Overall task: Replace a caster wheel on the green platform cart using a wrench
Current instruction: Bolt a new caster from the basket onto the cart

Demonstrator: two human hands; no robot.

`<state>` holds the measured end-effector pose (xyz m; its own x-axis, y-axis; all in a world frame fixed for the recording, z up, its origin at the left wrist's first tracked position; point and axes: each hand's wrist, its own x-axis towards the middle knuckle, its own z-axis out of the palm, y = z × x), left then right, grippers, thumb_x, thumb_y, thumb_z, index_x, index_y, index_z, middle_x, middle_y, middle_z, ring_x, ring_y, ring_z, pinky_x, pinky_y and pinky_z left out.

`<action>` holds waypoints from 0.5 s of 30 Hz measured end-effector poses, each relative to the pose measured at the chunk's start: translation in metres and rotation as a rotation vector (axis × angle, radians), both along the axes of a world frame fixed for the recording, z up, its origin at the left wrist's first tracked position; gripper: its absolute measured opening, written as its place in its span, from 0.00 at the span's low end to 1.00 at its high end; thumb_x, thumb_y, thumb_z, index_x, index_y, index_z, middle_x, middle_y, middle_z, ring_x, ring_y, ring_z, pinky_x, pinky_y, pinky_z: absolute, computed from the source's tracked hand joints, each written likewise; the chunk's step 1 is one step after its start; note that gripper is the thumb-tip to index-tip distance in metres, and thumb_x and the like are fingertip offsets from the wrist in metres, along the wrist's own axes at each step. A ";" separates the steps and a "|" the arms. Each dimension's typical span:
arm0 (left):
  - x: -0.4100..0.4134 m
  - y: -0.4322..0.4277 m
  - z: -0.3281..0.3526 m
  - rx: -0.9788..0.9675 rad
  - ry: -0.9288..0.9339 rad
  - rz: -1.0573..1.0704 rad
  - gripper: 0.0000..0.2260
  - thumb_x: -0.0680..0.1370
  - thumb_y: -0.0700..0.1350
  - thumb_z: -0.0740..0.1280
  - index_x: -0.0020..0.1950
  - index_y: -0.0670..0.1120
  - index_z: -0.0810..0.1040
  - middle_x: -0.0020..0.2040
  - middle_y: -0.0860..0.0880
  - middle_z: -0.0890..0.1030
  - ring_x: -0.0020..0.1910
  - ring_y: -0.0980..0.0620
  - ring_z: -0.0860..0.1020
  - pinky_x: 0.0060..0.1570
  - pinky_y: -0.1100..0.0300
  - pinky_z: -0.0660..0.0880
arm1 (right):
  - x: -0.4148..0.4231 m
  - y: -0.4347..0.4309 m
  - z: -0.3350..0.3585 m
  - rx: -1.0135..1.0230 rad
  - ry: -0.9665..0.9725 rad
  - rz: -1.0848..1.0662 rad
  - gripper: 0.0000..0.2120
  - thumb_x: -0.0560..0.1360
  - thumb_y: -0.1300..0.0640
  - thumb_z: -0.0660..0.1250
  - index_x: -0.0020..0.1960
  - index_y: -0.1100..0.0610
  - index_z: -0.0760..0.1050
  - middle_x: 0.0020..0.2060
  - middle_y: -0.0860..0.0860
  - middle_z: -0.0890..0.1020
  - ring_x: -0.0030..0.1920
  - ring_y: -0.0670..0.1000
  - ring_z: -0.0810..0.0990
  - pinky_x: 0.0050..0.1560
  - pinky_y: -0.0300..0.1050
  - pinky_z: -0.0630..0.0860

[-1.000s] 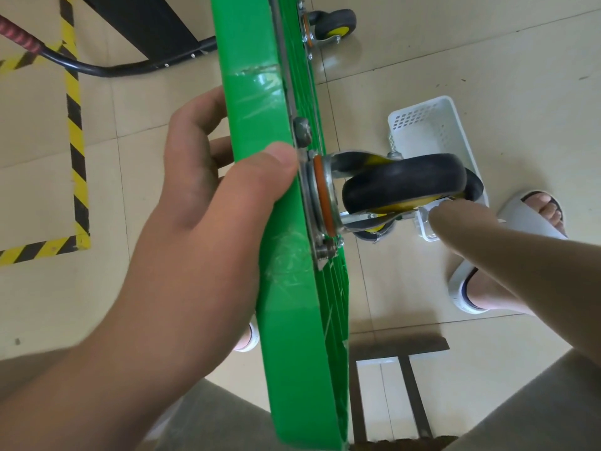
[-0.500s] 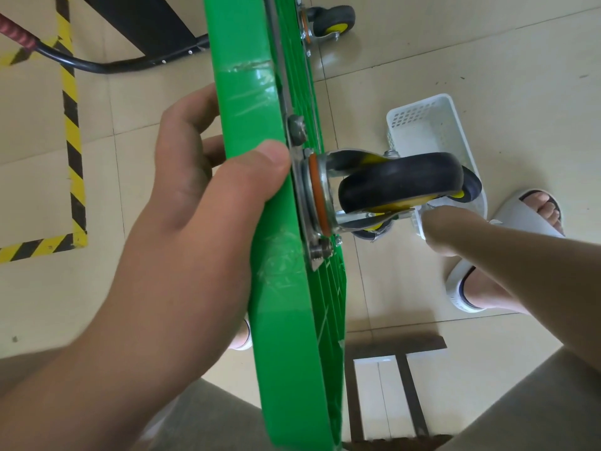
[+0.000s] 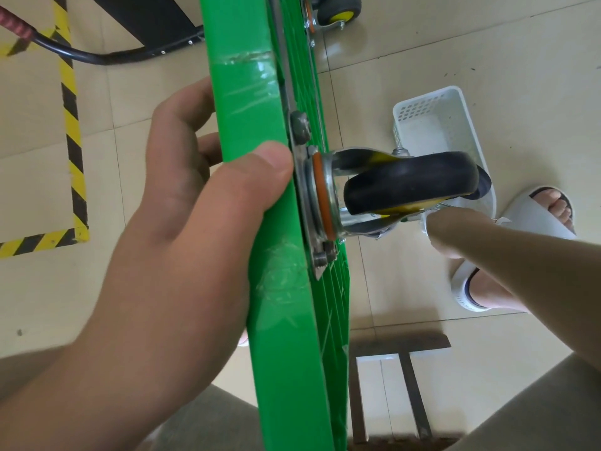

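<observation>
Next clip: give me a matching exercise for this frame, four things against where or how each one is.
Things:
1 left hand
2 black wheel
3 white basket
4 striped tape

States:
A on the floor, beyond the wheel
B yellow and black, left of the green cart
C gripping the cart's edge
D fixed to the cart's underside

Pairs: 1-C; 2-D; 3-A; 4-B

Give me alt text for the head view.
The left hand grips the edge of the green platform cart, stood on its side, thumb beside a mounted caster wheel. The right hand reaches past the wheel to a white basket on the floor; its fingers are hidden.
</observation>
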<state>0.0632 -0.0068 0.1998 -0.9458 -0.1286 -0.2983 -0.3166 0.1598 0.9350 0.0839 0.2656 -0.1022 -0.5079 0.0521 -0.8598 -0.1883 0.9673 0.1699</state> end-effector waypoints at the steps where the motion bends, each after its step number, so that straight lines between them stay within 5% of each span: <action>1: 0.004 0.001 -0.001 -0.024 0.027 -0.041 0.17 0.67 0.45 0.65 0.53 0.62 0.78 0.43 0.56 0.84 0.36 0.57 0.84 0.35 0.63 0.79 | 0.002 0.001 -0.004 0.007 0.000 0.024 0.14 0.79 0.62 0.62 0.64 0.58 0.76 0.57 0.54 0.80 0.54 0.54 0.79 0.52 0.44 0.75; 7: 0.002 -0.001 0.001 -0.014 0.003 -0.017 0.20 0.64 0.46 0.70 0.54 0.62 0.79 0.46 0.55 0.85 0.38 0.55 0.84 0.37 0.61 0.81 | 0.001 0.006 -0.011 -0.077 -0.009 -0.037 0.15 0.79 0.63 0.57 0.60 0.58 0.78 0.55 0.56 0.81 0.54 0.55 0.79 0.59 0.49 0.79; 12: 0.002 0.000 0.000 -0.029 0.015 -0.014 0.17 0.69 0.44 0.64 0.53 0.62 0.78 0.42 0.59 0.84 0.36 0.59 0.83 0.34 0.65 0.79 | -0.003 0.008 -0.012 -0.120 0.011 -0.074 0.10 0.79 0.64 0.58 0.52 0.59 0.79 0.43 0.55 0.79 0.47 0.54 0.79 0.49 0.43 0.77; 15: 0.004 -0.001 0.002 -0.002 -0.012 -0.026 0.19 0.67 0.46 0.67 0.55 0.62 0.79 0.48 0.54 0.85 0.39 0.53 0.85 0.37 0.60 0.81 | -0.003 0.007 -0.012 -0.123 0.025 -0.086 0.09 0.78 0.63 0.59 0.49 0.58 0.78 0.39 0.53 0.77 0.45 0.54 0.78 0.50 0.45 0.79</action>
<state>0.0674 -0.0073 0.2017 -0.9453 -0.1046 -0.3091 -0.3231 0.1696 0.9310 0.0810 0.2731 -0.1140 -0.5275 -0.0083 -0.8495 -0.1012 0.9934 0.0531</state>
